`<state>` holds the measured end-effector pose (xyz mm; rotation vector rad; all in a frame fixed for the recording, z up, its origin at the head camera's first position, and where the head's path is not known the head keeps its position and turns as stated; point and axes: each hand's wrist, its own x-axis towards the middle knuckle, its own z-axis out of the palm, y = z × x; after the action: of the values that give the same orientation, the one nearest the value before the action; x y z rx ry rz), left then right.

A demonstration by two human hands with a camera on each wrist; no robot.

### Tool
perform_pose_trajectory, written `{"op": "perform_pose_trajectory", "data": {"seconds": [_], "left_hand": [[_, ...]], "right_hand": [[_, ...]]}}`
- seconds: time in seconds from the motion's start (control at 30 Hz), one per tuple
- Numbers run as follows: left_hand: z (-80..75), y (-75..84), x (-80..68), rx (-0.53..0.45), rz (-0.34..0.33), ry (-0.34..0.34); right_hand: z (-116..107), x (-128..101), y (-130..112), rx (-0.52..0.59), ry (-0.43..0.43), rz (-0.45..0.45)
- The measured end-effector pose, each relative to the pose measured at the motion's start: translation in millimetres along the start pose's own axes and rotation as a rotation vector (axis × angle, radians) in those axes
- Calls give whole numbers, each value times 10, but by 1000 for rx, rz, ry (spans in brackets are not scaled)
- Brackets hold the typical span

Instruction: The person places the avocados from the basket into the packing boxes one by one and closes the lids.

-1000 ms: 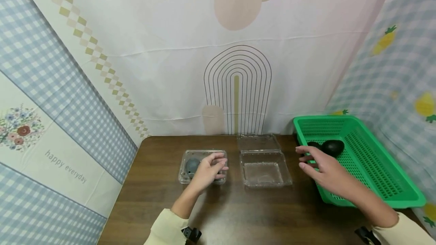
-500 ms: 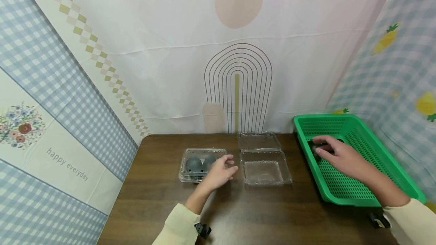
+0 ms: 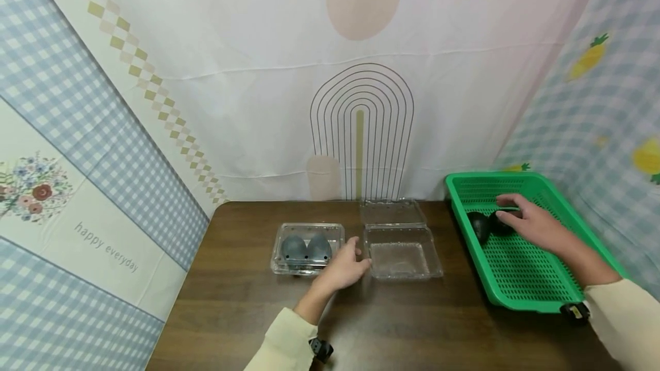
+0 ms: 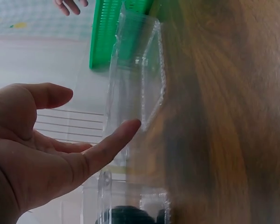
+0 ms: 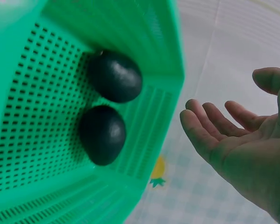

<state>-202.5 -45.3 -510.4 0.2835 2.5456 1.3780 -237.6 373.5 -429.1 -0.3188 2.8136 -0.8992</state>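
A closed clear clamshell box (image 3: 307,248) on the brown table (image 3: 392,325) holds two dark oval fruits. Right of it stands an empty clear clamshell box (image 3: 401,256) with its lid folded back. My left hand (image 3: 346,265) lies between the two boxes, fingers straight, its tips at the empty box's left edge; in the left wrist view the left hand (image 4: 37,154) is open and holds nothing beside the clear box (image 4: 140,84). Two dark oval fruits (image 5: 114,77) (image 5: 102,135) lie in the green basket (image 3: 536,279). My right hand (image 3: 533,227) hovers open over them, empty.
The green basket takes up the table's right side, its rim (image 5: 175,70) near a fabric backdrop. Patterned cloth walls close in the table at the back, left and right. Bare brown wood lies in front of the boxes, toward me.
My right hand moved from the basket's near rim into the basket, over the dark fruits. My left hand slid off the closed box to the right, uncovering its two fruits.
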Motion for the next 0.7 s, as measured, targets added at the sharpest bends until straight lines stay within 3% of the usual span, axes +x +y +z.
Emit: {"op": "perform_pose_trajectory", "data": {"seconds": [0.17,0.4,0.7], "left_hand": [[91,-11,55,25,4,32],[228,-100,100,-170,-46,15],[277,-110,131,-238,-70,64]], "right_hand": [[-71,89,134,-13,-2,29],[-119,213,263,-18,-32,68],[-239,338,382,116,-75,142]]}}
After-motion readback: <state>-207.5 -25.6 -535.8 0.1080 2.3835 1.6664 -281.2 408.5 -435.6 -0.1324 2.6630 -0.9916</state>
